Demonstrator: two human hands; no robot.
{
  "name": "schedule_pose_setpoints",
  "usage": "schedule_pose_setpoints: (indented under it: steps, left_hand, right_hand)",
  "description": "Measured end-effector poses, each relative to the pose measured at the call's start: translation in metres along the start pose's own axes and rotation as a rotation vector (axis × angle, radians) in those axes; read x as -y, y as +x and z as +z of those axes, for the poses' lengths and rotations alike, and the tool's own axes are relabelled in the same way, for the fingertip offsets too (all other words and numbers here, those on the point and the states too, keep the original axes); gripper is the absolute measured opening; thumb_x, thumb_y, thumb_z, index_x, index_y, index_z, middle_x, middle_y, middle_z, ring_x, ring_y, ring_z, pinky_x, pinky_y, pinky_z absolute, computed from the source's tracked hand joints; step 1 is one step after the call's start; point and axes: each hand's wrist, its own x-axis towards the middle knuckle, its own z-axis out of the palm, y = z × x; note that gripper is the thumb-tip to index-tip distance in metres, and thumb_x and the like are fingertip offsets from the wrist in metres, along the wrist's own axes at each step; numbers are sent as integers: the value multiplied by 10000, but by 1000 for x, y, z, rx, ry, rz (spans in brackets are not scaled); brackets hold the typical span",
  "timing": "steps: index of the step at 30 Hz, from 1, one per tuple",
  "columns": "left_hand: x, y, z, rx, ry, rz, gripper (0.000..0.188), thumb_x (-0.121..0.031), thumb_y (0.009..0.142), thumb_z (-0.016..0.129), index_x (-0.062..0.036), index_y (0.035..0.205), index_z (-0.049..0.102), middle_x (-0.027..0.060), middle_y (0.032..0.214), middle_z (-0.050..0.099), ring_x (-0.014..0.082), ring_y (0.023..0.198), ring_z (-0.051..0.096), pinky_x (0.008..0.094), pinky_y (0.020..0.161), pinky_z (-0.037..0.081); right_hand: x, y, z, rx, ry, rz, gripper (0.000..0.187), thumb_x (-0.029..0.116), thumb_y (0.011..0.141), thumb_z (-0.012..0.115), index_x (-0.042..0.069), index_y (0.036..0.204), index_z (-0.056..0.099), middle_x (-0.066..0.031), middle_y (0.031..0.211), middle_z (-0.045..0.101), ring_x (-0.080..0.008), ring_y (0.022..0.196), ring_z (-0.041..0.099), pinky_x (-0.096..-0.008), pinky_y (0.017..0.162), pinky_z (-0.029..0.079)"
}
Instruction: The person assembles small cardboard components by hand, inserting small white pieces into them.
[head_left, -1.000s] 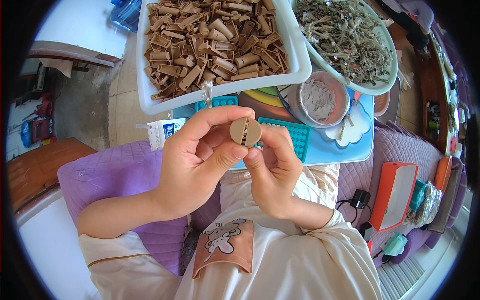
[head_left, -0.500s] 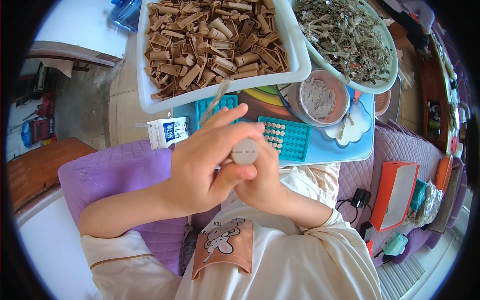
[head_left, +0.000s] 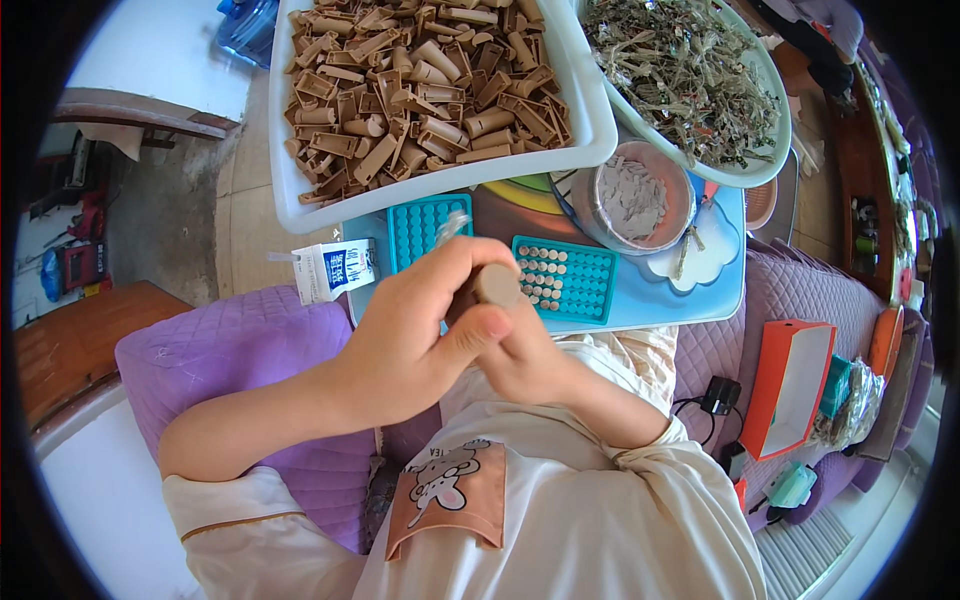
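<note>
In front of my chest, my left hand curls round a brown plastic cylinder piece, its thumb and forefinger on either side of the round end. My right hand presses against it from the other side, fingers closed and partly hidden behind the left. A clear, shiny strip pokes out past the left hand's knuckles; where it leads is hidden. Just beyond the hands lie a teal tray partly filled with small pale discs and a second teal tray.
A white bin of brown plastic pieces stands at the back, beside a pale green basin of clear-wrapped bits. A bucket holds grey flakes. At left is a white packet; at right, an orange-red box rests on the purple sofa.
The cylinder's end has turned from a grey face with a slit line to a plain brown one. My left fingers have folded in, and less of the clear strip shows.
</note>
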Motion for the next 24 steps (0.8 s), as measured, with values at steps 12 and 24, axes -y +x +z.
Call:
schedule_pose_setpoints:
  steps: [12,24]
  left_hand:
    - [5,3,3,-61,-814,-533,345,-322,854,456,-77,1098,438,55,1057,484,164,1004,473,328,843,398]
    - [5,9,-4,-42,-986,-799,347,-357,852,438,-108,1092,455,34,1054,513,167,931,544,322,680,508]
  right_hand:
    - [9,7,-66,389,150,361,282,284,865,454,12,914,512,-22,784,501,-99,743,465,-235,658,400]
    - [-26,22,-172,-139,-1321,120,250,14,633,589,22,880,546,-172,799,570,-330,722,548,-375,648,447]
